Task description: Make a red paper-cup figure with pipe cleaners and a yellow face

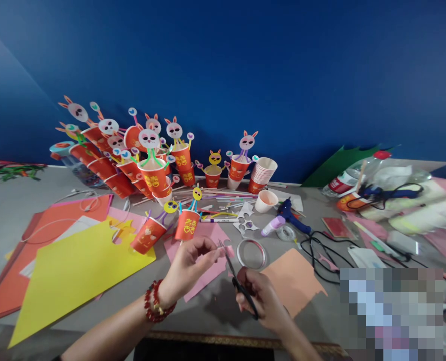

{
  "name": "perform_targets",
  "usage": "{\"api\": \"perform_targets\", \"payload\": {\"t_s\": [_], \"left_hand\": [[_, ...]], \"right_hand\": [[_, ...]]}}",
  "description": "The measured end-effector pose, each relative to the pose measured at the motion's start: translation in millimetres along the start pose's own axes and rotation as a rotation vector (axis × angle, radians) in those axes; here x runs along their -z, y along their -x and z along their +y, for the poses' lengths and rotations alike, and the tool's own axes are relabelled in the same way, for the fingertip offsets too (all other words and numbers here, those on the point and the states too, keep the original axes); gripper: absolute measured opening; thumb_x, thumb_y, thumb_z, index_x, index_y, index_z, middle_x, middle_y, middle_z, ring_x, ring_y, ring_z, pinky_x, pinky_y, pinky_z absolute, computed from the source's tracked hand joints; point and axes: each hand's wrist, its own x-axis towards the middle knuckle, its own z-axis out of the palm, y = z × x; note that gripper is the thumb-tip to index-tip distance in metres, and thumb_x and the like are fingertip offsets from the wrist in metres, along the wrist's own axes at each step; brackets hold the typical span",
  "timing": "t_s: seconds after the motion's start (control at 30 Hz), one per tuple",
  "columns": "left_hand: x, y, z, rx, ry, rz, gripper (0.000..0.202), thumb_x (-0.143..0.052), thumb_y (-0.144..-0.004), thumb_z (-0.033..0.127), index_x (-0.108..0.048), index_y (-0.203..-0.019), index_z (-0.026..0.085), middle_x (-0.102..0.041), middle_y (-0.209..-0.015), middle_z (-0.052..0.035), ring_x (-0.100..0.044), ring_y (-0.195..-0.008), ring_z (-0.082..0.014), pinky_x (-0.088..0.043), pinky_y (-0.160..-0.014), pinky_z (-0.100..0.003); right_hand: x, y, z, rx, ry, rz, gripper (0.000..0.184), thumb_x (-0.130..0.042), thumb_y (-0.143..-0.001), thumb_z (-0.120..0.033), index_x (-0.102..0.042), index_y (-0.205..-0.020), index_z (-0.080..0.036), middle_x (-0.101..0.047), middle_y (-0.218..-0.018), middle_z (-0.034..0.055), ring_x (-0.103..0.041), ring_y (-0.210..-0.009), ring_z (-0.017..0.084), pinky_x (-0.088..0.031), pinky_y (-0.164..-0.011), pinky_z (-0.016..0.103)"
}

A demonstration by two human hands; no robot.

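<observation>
Between the thumb and fingers of my left hand (193,265) is a small piece of pink paper (228,250). My right hand (260,298) grips a pair of scissors (241,288) with dark handles. The blades reach up and left to the pink piece, with their tips by my left fingertips. Under my left hand lies a sheet of pink paper (208,273). Just behind it stands a red paper cup (188,224) with a yellow paper animal on top, and another red cup (148,235) leans beside it.
Several red cups with paper rabbits (153,175) stand at the back left. Yellow paper (76,271) covers the left side. A tape roll (251,253), orange paper (292,281), a blue glue gun (294,218) and black cable (316,250) lie to the right. A cup stack (262,173) stands behind.
</observation>
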Motion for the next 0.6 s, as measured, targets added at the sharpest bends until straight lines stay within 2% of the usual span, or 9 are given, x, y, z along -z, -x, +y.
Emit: {"api": "perform_targets", "payload": {"t_s": [0.1,0.2,0.3,0.47,0.6], "left_hand": [[-5.9,2.2,-2.9,-0.012,0.026,0.031,0.031,-0.068,-0.087,0.043,-0.064,-0.075,0.015,-0.066,-0.076,-0.0058,-0.058,-0.074,-0.0167,-0.046,-0.071,-0.027],[-9.3,2.7,-4.0,-0.005,0.052,0.063,0.035,-0.068,-0.086,0.047,-0.063,-0.072,0.015,-0.065,-0.072,-0.0048,-0.056,-0.069,-0.0154,-0.046,-0.066,-0.026],[-9.1,2.1,-1.9,-0.017,0.035,0.046,0.035,-0.068,-0.086,0.047,-0.062,-0.071,0.015,-0.064,-0.069,-0.0041,-0.056,-0.067,-0.0149,-0.046,-0.065,-0.026],[-4.7,1.5,3.1,-0.072,-0.070,-0.006,0.031,-0.064,-0.090,0.041,-0.061,-0.072,0.016,-0.065,-0.072,-0.0052,-0.057,-0.071,-0.0162,-0.046,-0.068,-0.027],[-3.6,2.6,1.9,-0.066,-0.071,-0.019,0.026,-0.063,-0.091,0.036,-0.062,-0.075,0.016,-0.067,-0.073,-0.0043,-0.056,-0.069,-0.0145,-0.044,-0.066,-0.025]], "right_hand": [[-2.2,-0.8,0.0,-0.035,-0.026,0.010,0.050,-0.070,-0.072,-0.064,-0.041,-0.070,-0.023,-0.043,-0.056,-0.0075,-0.043,-0.043,0.008,-0.039,-0.043,0.021],[-3.7,-0.7,3.2,-0.037,-0.017,0.029,0.054,-0.067,-0.072,-0.070,-0.040,-0.069,-0.023,-0.042,-0.057,-0.0073,-0.043,-0.044,0.009,-0.038,-0.043,0.021],[-4.3,-0.8,3.2,-0.007,-0.018,0.025,0.055,-0.066,-0.072,-0.072,-0.040,-0.068,-0.023,-0.040,-0.057,-0.0079,-0.040,-0.043,0.008,-0.036,-0.043,0.021],[-2.7,-1.0,-2.1,0.017,-0.009,0.003,0.056,-0.067,-0.071,-0.074,-0.043,-0.069,-0.023,-0.043,-0.056,-0.0070,-0.042,-0.045,0.009,-0.034,-0.044,0.021],[-2.5,-0.2,-2.2,0.014,-0.021,0.000,0.058,-0.065,-0.070,-0.077,-0.045,-0.071,-0.023,-0.046,-0.057,-0.0058,-0.042,-0.043,0.009,-0.032,-0.042,0.021]]}}
